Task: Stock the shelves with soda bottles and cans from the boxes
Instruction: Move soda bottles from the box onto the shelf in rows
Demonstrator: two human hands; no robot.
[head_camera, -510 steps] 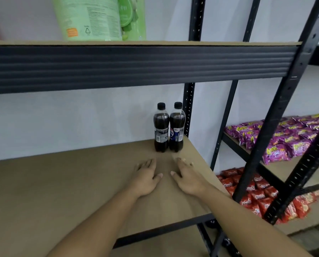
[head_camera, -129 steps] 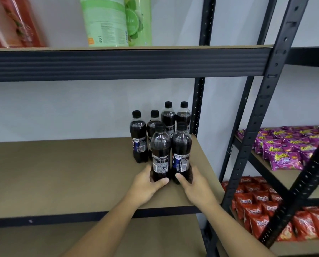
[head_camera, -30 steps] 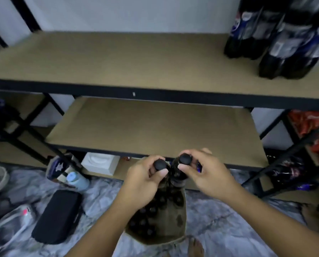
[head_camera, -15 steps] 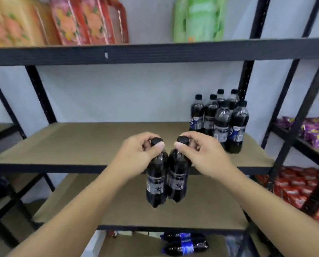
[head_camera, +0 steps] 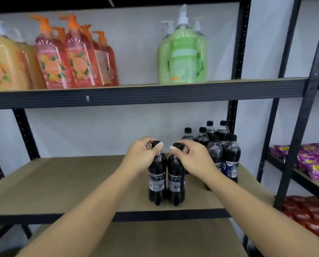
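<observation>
Left hand [head_camera: 142,156] pinches the cap of one cola bottle [head_camera: 156,182], and right hand [head_camera: 194,158] pinches the cap of its twin [head_camera: 175,184]. Both bottles hang upright, side by side and touching, with their bases at the shelf's [head_camera: 71,182] front edge. The stocked bottles [head_camera: 229,154] stand behind and to the right, nearer the right hand, so I'd expect the pair to slide that way.

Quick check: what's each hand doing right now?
Left hand: grips the left bottle by its cap.
Right hand: grips the right bottle by its cap.
</observation>
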